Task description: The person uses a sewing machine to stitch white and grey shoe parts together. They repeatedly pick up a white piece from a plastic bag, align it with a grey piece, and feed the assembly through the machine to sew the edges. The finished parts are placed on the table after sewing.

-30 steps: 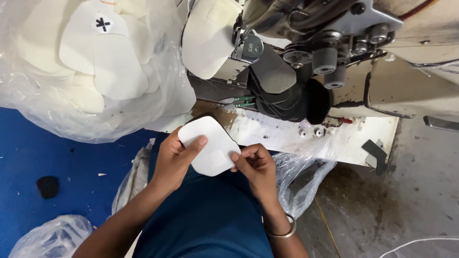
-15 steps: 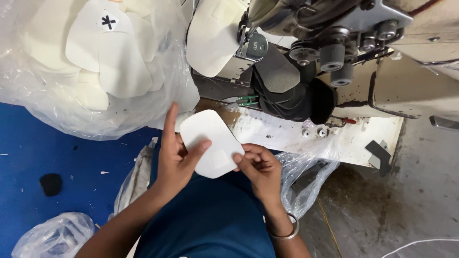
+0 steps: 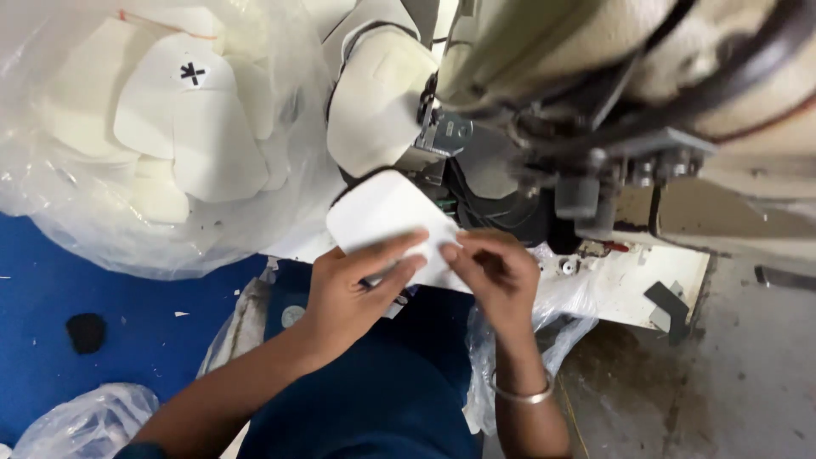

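Left hand (image 3: 353, 293) grips white foam piece (image 3: 387, 223) | right hand (image 3: 493, 276) pinches its edge | risk, we judge: loose pinch lets it slip beside the sewing machine (image 3: 595, 102).

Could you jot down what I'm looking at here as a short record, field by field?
Setting: workbench at an industrial sewing machine
Left hand: fingers laid across a white cut piece
Right hand: pinching the same piece at its edge
Wrist: metal bangle on the right arm
Beside the machine: clear plastic bag full of similar white pieces
Floor: blue surface on the left
Clothing: dark blue garment
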